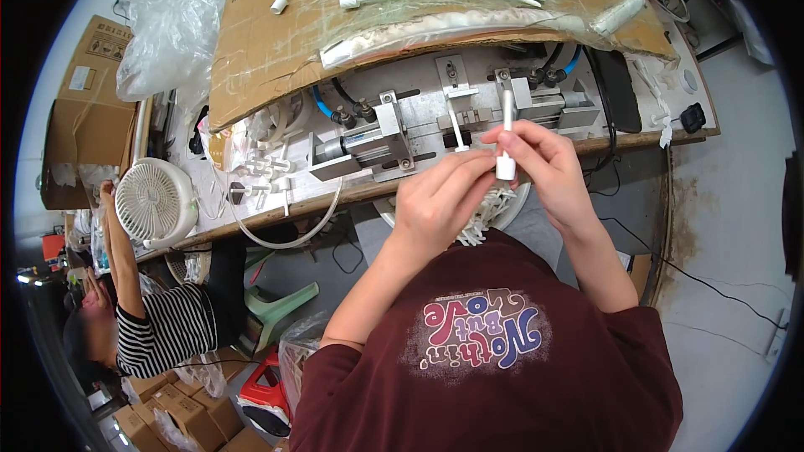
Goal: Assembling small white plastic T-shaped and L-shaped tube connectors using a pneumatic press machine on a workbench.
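Note:
Upright between my hands is a white plastic stem piece (506,169), its thin stem up and its thick cylindrical cap down. My right hand (548,172) pinches it between thumb and fingers just above the cap. My left hand (440,201) has its fingers pressed together at the cap's left side. Just beyond them, another white stem piece (456,124) leans in the middle of a metal clamping fixture (465,117). Below my hands, a round tub (521,205) of white plastic pieces is partly hidden by my hands and shirt.
Pneumatic cylinders (356,146) with blue hoses flank the fixture. A cardboard sheet (276,59) behind it carries several white stem pieces (377,0). Left stand a white fan (155,201) and a green stool (280,310); a co-worker in a striped shirt (172,331) reaches toward the bench.

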The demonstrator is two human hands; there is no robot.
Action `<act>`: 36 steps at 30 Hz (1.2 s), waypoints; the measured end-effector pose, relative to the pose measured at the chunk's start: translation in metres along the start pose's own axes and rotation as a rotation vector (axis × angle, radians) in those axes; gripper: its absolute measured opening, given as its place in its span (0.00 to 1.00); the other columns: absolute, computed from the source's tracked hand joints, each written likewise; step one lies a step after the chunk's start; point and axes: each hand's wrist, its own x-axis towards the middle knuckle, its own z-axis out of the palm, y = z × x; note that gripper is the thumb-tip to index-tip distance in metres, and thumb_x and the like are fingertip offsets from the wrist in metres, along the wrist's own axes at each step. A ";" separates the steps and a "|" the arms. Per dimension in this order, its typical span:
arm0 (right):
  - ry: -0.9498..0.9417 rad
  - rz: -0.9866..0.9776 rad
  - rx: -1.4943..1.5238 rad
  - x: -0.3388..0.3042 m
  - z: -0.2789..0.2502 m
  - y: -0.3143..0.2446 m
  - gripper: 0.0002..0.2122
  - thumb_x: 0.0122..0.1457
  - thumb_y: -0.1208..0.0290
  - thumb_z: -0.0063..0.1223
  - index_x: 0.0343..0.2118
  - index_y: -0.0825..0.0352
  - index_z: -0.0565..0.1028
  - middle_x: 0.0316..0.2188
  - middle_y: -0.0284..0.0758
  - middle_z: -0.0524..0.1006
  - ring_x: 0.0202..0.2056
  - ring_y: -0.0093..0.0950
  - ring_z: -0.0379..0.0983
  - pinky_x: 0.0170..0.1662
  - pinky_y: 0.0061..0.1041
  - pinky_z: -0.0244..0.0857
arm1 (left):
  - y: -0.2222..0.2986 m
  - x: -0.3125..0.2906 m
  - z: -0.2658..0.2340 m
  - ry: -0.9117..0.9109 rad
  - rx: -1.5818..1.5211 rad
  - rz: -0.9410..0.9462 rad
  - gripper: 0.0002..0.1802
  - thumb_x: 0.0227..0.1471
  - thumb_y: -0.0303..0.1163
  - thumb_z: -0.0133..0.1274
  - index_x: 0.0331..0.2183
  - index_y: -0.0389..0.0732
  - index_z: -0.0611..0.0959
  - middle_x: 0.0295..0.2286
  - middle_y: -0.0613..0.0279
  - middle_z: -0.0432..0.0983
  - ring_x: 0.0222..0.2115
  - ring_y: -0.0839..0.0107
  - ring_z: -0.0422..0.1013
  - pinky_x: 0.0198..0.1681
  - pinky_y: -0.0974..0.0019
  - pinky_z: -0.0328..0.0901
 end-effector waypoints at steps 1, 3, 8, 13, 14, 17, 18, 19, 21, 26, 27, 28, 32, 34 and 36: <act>-0.028 0.025 -0.016 0.003 0.004 -0.008 0.09 0.64 0.69 0.49 0.37 0.69 0.79 0.26 0.26 0.76 0.25 0.11 0.67 0.27 0.12 0.61 | 0.004 0.001 -0.003 0.048 -0.058 -0.072 0.20 0.39 0.24 0.66 0.39 0.37 0.81 0.35 0.56 0.79 0.31 0.64 0.78 0.32 0.67 0.73; -0.083 -0.046 -0.064 0.011 0.005 -0.011 0.09 0.64 0.70 0.51 0.35 0.70 0.79 0.26 0.27 0.77 0.25 0.11 0.68 0.27 0.12 0.62 | 0.017 0.008 -0.011 0.145 -0.182 -0.213 0.20 0.39 0.22 0.66 0.39 0.36 0.81 0.33 0.56 0.79 0.30 0.66 0.78 0.31 0.68 0.73; -0.145 -0.081 -0.173 0.025 0.016 -0.028 0.08 0.62 0.71 0.53 0.38 0.70 0.79 0.26 0.29 0.78 0.24 0.14 0.70 0.28 0.13 0.63 | 0.014 0.009 -0.021 0.146 -0.072 -0.183 0.19 0.40 0.22 0.66 0.38 0.35 0.82 0.32 0.58 0.77 0.29 0.69 0.76 0.30 0.69 0.72; 0.306 -0.669 -0.817 0.080 -0.010 -0.055 0.09 0.54 0.68 0.60 0.37 0.65 0.80 0.27 0.31 0.80 0.23 0.18 0.70 0.27 0.20 0.64 | 0.005 -0.008 -0.019 0.061 0.076 -0.280 0.16 0.41 0.21 0.63 0.37 0.37 0.83 0.34 0.61 0.77 0.29 0.68 0.76 0.30 0.68 0.71; 0.294 -0.684 -0.955 0.093 -0.020 -0.070 0.11 0.54 0.69 0.60 0.40 0.65 0.80 0.31 0.27 0.80 0.25 0.14 0.67 0.29 0.16 0.63 | 0.001 -0.013 -0.017 0.036 0.118 -0.312 0.16 0.41 0.21 0.63 0.37 0.37 0.83 0.35 0.61 0.77 0.29 0.68 0.76 0.31 0.68 0.71; 0.253 -0.687 -1.303 0.141 -0.057 -0.095 0.15 0.48 0.70 0.60 0.41 0.63 0.79 0.33 0.32 0.80 0.26 0.26 0.69 0.33 0.26 0.66 | -0.015 -0.030 -0.003 -0.045 0.308 -0.204 0.15 0.43 0.24 0.62 0.37 0.36 0.83 0.41 0.58 0.79 0.28 0.69 0.77 0.30 0.67 0.71; 0.238 -0.618 -1.383 0.152 -0.061 -0.098 0.14 0.47 0.71 0.59 0.40 0.64 0.78 0.32 0.33 0.80 0.27 0.28 0.71 0.34 0.27 0.66 | -0.019 -0.032 0.002 -0.074 0.371 -0.156 0.14 0.43 0.25 0.61 0.37 0.36 0.84 0.43 0.58 0.79 0.27 0.69 0.77 0.29 0.67 0.71; 0.224 -0.546 -1.461 0.161 -0.063 -0.100 0.13 0.47 0.72 0.59 0.38 0.65 0.78 0.31 0.33 0.80 0.28 0.30 0.72 0.34 0.29 0.67 | -0.021 -0.032 0.006 -0.066 0.401 -0.119 0.13 0.43 0.27 0.61 0.36 0.36 0.84 0.43 0.57 0.79 0.25 0.71 0.77 0.27 0.67 0.69; 0.128 -0.426 -1.569 0.179 -0.068 -0.103 0.12 0.45 0.74 0.58 0.35 0.67 0.77 0.30 0.35 0.79 0.30 0.34 0.73 0.35 0.31 0.67 | -0.020 -0.027 0.009 -0.125 0.459 -0.121 0.14 0.42 0.27 0.62 0.36 0.39 0.84 0.43 0.62 0.79 0.22 0.69 0.75 0.26 0.68 0.68; -0.038 -0.361 -1.644 0.190 -0.070 -0.106 0.10 0.44 0.77 0.58 0.31 0.70 0.75 0.28 0.40 0.76 0.31 0.36 0.74 0.36 0.31 0.67 | -0.024 -0.018 0.014 -0.156 0.479 -0.104 0.15 0.40 0.28 0.63 0.36 0.43 0.85 0.44 0.66 0.79 0.18 0.67 0.71 0.25 0.69 0.67; -0.039 -0.409 -1.622 0.187 -0.071 -0.106 0.09 0.45 0.77 0.57 0.31 0.70 0.75 0.28 0.40 0.76 0.31 0.36 0.74 0.36 0.32 0.67 | -0.024 -0.018 0.013 -0.158 0.476 -0.114 0.15 0.40 0.28 0.64 0.36 0.43 0.85 0.44 0.66 0.79 0.18 0.67 0.71 0.25 0.69 0.67; -0.040 -0.457 -1.600 0.184 -0.074 -0.105 0.08 0.46 0.77 0.57 0.31 0.70 0.75 0.29 0.39 0.76 0.31 0.36 0.74 0.36 0.32 0.67 | -0.024 -0.018 0.013 -0.160 0.472 -0.125 0.15 0.40 0.28 0.64 0.36 0.43 0.85 0.44 0.66 0.79 0.18 0.67 0.71 0.25 0.69 0.67; -0.070 -0.690 -1.543 0.162 -0.076 -0.096 0.05 0.52 0.77 0.55 0.31 0.71 0.75 0.31 0.38 0.74 0.32 0.37 0.73 0.37 0.33 0.67 | -0.023 -0.020 0.013 -0.150 0.456 -0.139 0.16 0.39 0.29 0.64 0.36 0.43 0.85 0.45 0.66 0.79 0.16 0.67 0.70 0.24 0.69 0.68; -0.105 -0.703 -1.664 0.168 -0.075 -0.097 0.06 0.53 0.76 0.54 0.33 0.70 0.75 0.33 0.37 0.74 0.33 0.37 0.73 0.38 0.35 0.67 | -0.023 -0.020 0.013 -0.166 0.486 -0.132 0.16 0.40 0.30 0.64 0.37 0.42 0.85 0.44 0.66 0.79 0.17 0.68 0.71 0.24 0.69 0.68; -0.123 -0.793 -1.739 0.168 -0.073 -0.098 0.06 0.53 0.76 0.54 0.35 0.68 0.75 0.34 0.37 0.74 0.34 0.38 0.74 0.38 0.35 0.68 | -0.022 -0.017 0.012 -0.165 0.435 -0.160 0.17 0.41 0.31 0.65 0.38 0.42 0.84 0.44 0.65 0.79 0.18 0.69 0.73 0.25 0.71 0.68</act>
